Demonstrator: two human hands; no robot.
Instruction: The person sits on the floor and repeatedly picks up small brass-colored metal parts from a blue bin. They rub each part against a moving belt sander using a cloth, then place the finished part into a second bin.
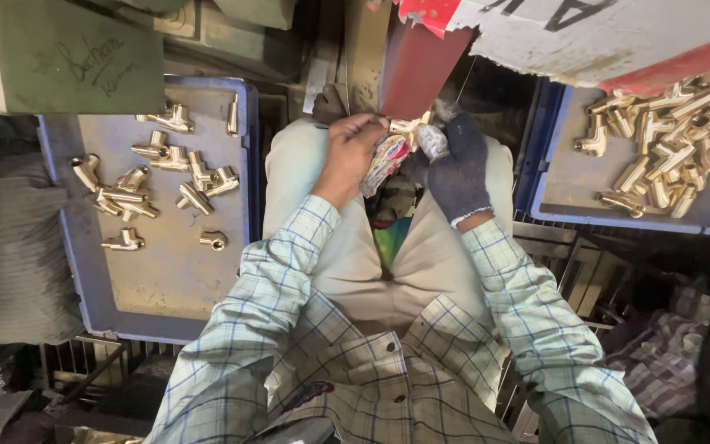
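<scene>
hands meet over the lap, close together, right where the red belt (421, 70) of the machine comes down in front of the seated person. left hand (347, 156), bare, is curled shut around a brass fitting (403, 126), thumb and fingers pinching one end so the rest of the piece sticks out toward the other hand and up against the belt. a bunched multicoloured rag (384, 160) sits under that palm, probably there to pad the grip. right hand (460, 168) wears a dark knit glove and is closed on the far end of the same fitting, at a pale, dull-looking bit i cannot make out clearly; the glove likely guards the side nearest the belt. holding it at both ends keeps the small piece steady, by the look of it.

out past the left hand, a blue tray (244, 164) holds a loose scatter of brass fittings (154, 185), spread thin with bare floor showing between them. out past the right hand, a second blue tray (548, 189) carries a thicker heap of brass pieces (667, 152). each tray sits within an easy reach of its own side. checked sleeves (289, 255) run back toward me from both wrists.
</scene>
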